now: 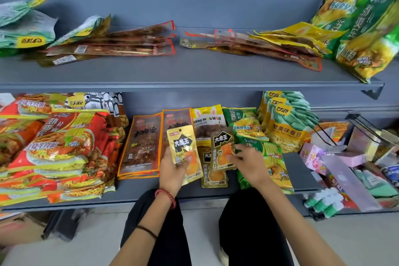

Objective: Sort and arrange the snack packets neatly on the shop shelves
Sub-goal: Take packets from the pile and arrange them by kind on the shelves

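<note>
A dark grey wall backs two grey metal shelves, and a person crouches on the pale floor in front of the lower shelf [133, 192], black-trousered knees just under its front edge.

Over the front of that shelf, near its middle, the left hand [172, 167], with a red bead bracelet [166, 196] at the wrist, grips a shiny gold foil snack packet [183, 144] with black lettering. The thumb curls across its face and holds it upright. Just to the right, also over the shelf's front, the right hand [249, 163] pinches a darker gold packet [222, 147] of the same kind by its right edge. A third gold packet [214, 174] lies flat on the shelf between the two hands.

The shelf's left end carries a sprawling heap of red instant noodle packets [58, 147]. Towards the middle lie flat clear packets with orange borders [140, 147]. Deeper in stands a yellow packet printed TANG MOU MOU [208, 121]. The right half holds green noodle packets [267, 157], with green-and-yellow bean bags [285, 123] upright behind them. Past the right end sit pink boxes [313, 155] among clutter.

Above the lower shelf, the upper shelf [194, 71] bears a left pile of flat brown red-edged packets [129, 45] and a right pile of the same [269, 49]. Pale green bags [23, 28] lie at its left end, and large green-and-yellow noodle bags [364, 34] lean at its right.
</note>
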